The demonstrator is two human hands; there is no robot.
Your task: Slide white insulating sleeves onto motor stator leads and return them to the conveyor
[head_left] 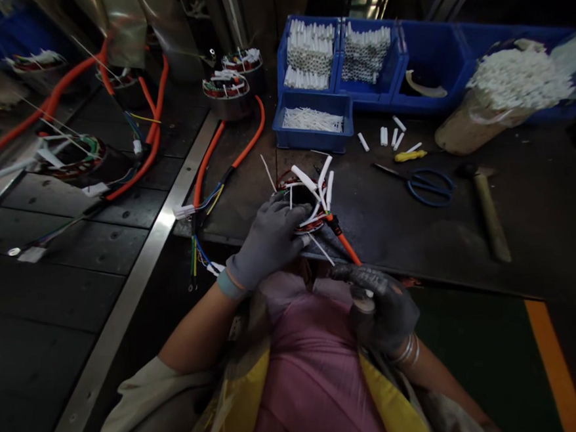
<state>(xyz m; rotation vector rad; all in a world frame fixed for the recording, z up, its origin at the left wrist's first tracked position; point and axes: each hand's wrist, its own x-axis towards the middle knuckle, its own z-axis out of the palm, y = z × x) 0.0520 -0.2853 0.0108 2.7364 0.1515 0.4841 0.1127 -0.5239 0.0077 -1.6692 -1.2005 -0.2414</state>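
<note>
1. Left hand (pixel 269 241), grey glove: palm down on the stator (pixel 304 207), fingers bent over its near side and clamped on it
2. Stator sits on the near edge of the dark bench (pixel 464 241), right in front of the person's body; white sleeves (pixel 320 179) stick up and outward from its winding
3. Orange cable (pixel 344 241) leaves the stator's right side and runs toward the right hand (pixel 383 305), reaching its fingertips
4. Right hand, dark glove: fist closed, held just off the bench edge, close to the body; a pale object (pixel 363 305) shows inside the grip, possibly a tool handle, too dark to tell
5. Behind the stator: small blue tray (pixel 312 140) of thin white pieces; larger blue bins (pixel 427 61) with white tubes farther back
6. To the right on the bench: scissors (pixel 426 184), then a hammer (pixel 488 210), both well apart from the hands
7. Left of the bench, a conveyor (pixel 121 204) carries further stators (pixel 226 88) with orange leads
</note>
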